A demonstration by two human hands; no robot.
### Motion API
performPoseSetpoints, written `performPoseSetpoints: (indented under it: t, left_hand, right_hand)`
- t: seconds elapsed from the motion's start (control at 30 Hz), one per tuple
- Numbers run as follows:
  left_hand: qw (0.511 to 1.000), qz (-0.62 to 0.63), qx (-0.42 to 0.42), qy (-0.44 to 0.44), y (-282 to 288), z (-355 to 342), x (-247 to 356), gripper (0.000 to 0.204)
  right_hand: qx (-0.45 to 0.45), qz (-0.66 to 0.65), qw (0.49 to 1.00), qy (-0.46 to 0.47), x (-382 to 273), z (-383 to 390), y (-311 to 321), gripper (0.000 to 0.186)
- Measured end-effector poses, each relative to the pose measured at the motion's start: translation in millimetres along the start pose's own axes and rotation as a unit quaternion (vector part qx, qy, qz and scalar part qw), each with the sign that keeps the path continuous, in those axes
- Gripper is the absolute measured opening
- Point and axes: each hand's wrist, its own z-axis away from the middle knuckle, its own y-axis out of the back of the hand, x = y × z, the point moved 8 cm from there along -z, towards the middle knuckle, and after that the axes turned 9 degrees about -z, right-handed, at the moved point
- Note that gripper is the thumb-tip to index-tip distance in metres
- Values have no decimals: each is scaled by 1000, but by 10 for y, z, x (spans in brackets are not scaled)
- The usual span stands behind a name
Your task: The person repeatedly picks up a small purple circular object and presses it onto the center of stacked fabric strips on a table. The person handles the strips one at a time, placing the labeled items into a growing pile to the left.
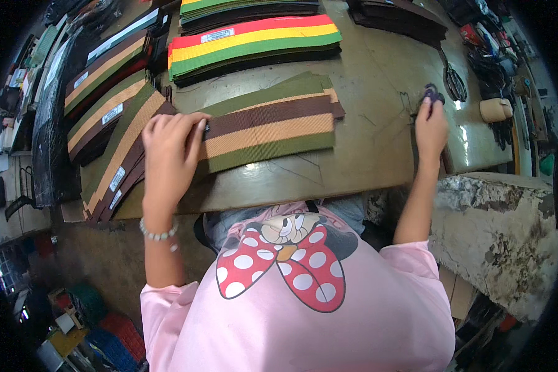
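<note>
My left hand (172, 139) is closed, thumb and fingertips pinched at the left end of a striped webbing strip (266, 130). This green, tan and brown strip lies flat on the table, with more strips of the same colours partly under it. A tiny dark bit shows at the fingertips; I cannot make out what it is. Off to the right, my right hand (432, 127) is closed around a small dark purple tool (434, 93) with looped handles, which looks like scissors; its blades are hidden or too small to tell.
Left of the strip fan out labelled bundles of striped webbing (115, 139). Behind lies a red, yellow and green stack (254, 46). Dark brown strips (400, 22) sit at the far right, near a black cord loop (456, 84) and a tan spool (496, 110). Loose threads lie on the table (366, 161).
</note>
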Motion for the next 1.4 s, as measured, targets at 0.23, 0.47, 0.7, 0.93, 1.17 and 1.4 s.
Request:
performPoseSetpoints:
  t: [0.23,0.47,0.7,0.93,1.17,1.4]
  left_hand:
    - [983,82,111,118,-309,123,88,19]
    - [974,188,38,117,-517,46,393,29]
    - [979,169,38,109,-572,130,375,11]
    - [980,167,58,97,-612,93,334,11]
    - [941,290,19,173,-652,-50,198,14]
    - [982,171,-1,77,-669,-266,271,21]
  right_hand:
    - [-23,-32,999,-37,-192,35,89,37]
    - [-241,-443,863,18,-2073,756,-335,22]
    - [-342,-459,820,-6,-2376,1026,-793,15]
    - [-289,-397,864,115,-2483,1061,-729,15]
    - [-274,-498,818,-90,-2206,997,-858,15]
    - [-242,-481,839,-83,-2268,997,-856,16]
